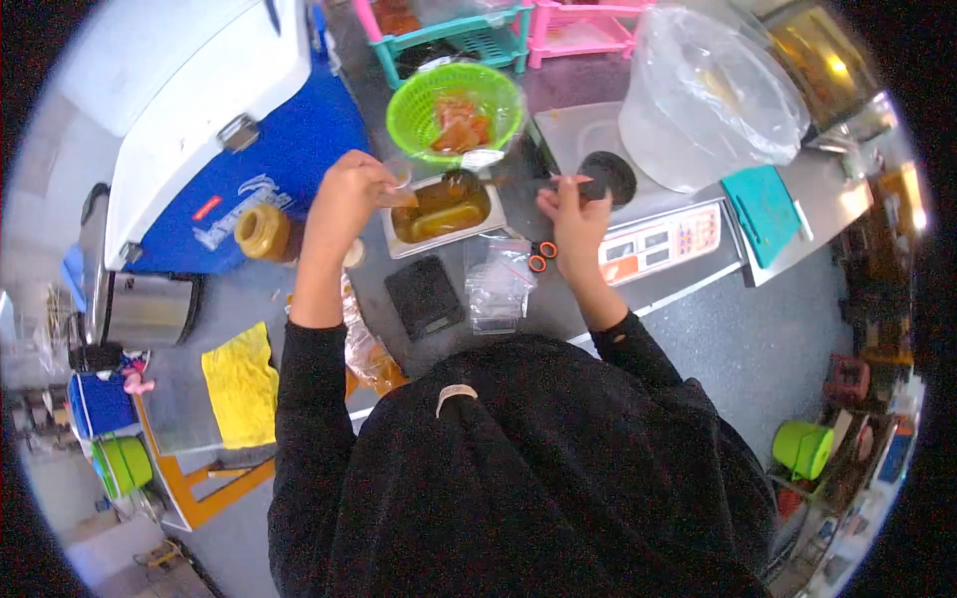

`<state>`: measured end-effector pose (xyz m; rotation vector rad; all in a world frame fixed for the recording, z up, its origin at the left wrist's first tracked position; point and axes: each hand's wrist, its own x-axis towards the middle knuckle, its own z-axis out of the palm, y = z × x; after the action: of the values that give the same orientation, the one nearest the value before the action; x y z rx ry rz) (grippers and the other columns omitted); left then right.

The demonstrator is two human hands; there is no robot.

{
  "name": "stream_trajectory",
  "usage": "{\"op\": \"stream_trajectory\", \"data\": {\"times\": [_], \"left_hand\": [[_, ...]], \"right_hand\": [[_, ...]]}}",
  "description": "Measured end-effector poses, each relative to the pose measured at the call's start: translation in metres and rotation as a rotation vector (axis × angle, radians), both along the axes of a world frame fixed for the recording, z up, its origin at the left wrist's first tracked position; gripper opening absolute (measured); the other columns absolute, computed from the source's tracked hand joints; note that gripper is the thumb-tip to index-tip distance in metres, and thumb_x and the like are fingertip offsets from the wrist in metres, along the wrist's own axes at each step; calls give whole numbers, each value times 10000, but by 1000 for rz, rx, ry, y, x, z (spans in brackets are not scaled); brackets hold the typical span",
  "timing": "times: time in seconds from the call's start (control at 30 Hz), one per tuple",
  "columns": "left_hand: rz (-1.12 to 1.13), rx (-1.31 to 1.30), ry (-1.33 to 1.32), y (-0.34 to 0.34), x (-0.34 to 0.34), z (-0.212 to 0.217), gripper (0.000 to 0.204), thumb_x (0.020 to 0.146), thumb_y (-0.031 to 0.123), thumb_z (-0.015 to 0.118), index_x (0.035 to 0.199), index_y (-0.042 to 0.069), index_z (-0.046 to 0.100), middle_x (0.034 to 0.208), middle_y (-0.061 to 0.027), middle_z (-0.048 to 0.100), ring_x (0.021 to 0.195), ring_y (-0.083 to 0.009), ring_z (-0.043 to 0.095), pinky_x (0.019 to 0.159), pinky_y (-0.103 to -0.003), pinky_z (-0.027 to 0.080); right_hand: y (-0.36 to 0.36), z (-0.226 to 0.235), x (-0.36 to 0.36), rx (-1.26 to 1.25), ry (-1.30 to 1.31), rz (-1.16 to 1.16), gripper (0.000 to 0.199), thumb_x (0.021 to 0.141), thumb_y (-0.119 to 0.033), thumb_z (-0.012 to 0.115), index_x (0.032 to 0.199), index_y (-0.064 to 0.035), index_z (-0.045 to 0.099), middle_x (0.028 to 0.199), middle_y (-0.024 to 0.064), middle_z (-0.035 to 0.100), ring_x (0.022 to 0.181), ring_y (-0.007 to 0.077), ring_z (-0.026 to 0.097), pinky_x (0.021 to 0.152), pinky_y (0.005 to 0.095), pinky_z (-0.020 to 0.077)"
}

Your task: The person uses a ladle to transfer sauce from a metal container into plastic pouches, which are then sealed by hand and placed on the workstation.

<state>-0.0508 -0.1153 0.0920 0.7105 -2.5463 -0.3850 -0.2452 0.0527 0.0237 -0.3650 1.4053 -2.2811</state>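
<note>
My left hand (349, 197) is closed in a pinch on a small clear plastic bag (403, 195) with some brownish contents, held over the left edge of a metal pan (397, 235). Amber-brown liquid (445, 217) lies in this pan. To the right, my right hand (578, 221) has its fingertips pinched together beside a round black dish (610, 175); what they hold, if anything, is too small to make out. Nearer me lie a stack of small clear bags (498, 289), orange-handled scissors (542, 256) and a flat black pocket scale (427, 296).
A green basket (399, 128) with orange-brown packets stands behind the pan. On the right are a keypad scale (663, 244), a plastic-lined tub (688, 130) and a teal board (760, 217). A blue cooler (289, 164), an open jar (263, 233) and a yellow cloth (242, 387) are left.
</note>
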Motion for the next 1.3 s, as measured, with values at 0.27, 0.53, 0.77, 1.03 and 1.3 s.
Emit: {"op": "stream_trajectory", "data": {"times": [0.27,0.53,0.77,1.03,1.3], "left_hand": [[-361,-92,230,40,-119,32,92,659,39,584,737,68,624,756,-89,572,725,-243,560,668,-321,452],[-610,209,263,78,-226,-35,82,685,67,549,725,49,618,756,-119,546,718,-282,539,657,-340,434],[-650,267,168,77,-243,-67,107,684,100,582,769,46,618,800,-118,554,780,-272,536,711,-343,422],[-109,137,380,26,-140,-36,283,695,205,626,899,14,584,917,-177,555,888,-312,519,784,-351,406],[681,1320,107,-8,35,-132,459,842,396,412,1079,9,475,993,-149,542,746,-265,581,668,-384,485]], "right_hand": [[-8,-57,14,213,302,40,166,807,-136,536,883,-24,440,724,82,588,590,102,572,501,228,446],[-7,-65,17,410,427,95,174,770,-116,557,841,-3,446,600,131,552,497,198,554,475,307,425],[-19,-97,21,249,597,41,350,772,-10,511,1091,39,375,717,80,571,628,103,538,535,243,431],[-15,-79,19,292,380,137,131,791,-121,553,860,-36,480,584,73,547,504,102,523,466,249,407],[-14,-60,29,197,467,324,63,802,-19,487,863,-7,483,788,118,613,737,161,614,631,253,476]]}}
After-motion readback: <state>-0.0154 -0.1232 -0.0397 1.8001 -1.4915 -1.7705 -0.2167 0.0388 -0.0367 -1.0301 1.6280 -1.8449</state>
